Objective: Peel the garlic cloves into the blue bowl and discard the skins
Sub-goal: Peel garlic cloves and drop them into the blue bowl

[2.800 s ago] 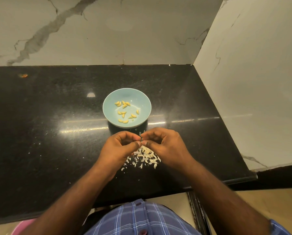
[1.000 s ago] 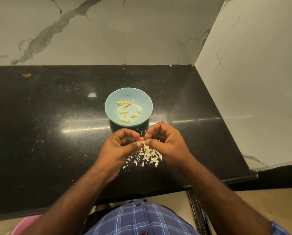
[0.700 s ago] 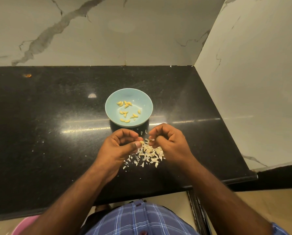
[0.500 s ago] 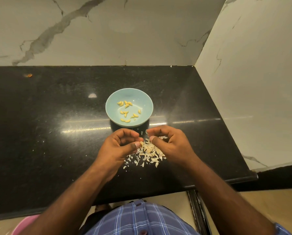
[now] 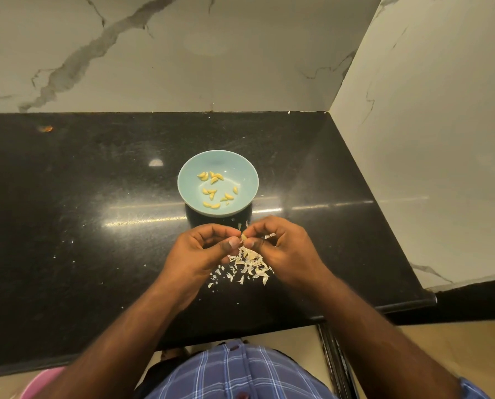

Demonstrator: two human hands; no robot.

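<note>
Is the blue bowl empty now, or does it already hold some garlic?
Not empty. The blue bowl stands upright, and about a dozen peeled cloves lie scattered on its bottom, far from filling it.

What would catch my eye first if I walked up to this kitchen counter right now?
Probably the blue bowl at the middle of the black counter, holding a scatter of peeled yellow garlic cloves. Just in front of it, the left hand and right hand meet fingertip to fingertip, pinching a small garlic clove between them. Below the hands lies a pale heap of papery skins.
</note>
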